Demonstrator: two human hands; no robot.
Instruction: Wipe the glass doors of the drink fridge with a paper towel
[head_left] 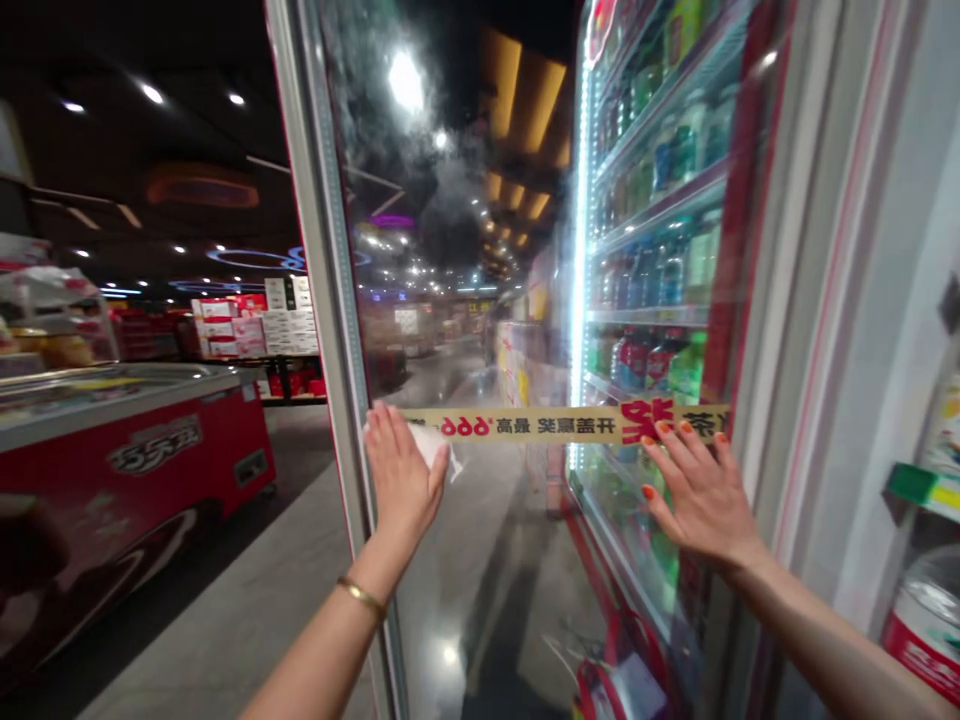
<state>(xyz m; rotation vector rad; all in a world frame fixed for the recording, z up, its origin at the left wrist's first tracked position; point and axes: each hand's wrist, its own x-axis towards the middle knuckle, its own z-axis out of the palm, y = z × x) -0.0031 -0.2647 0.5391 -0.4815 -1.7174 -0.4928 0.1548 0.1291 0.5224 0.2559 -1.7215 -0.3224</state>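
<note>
Two open palms: ease your left hand [401, 475] and the white tissue [429, 447] under it could slide off the glass cooler door [480, 580]; your right hand [701, 500] holds nothing.

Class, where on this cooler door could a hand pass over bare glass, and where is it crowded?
Bare glass lies above the yellow strip, and below it between the left hand and right hand. Crowded: bottled drinks on shelves behind the glass.

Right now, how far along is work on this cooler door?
Nothing looks finished yet. In hand: the left hand presses a white cloth to the glass door, and the right hand rests by the printed strip. Left: the upper glass looks hazy.
</note>
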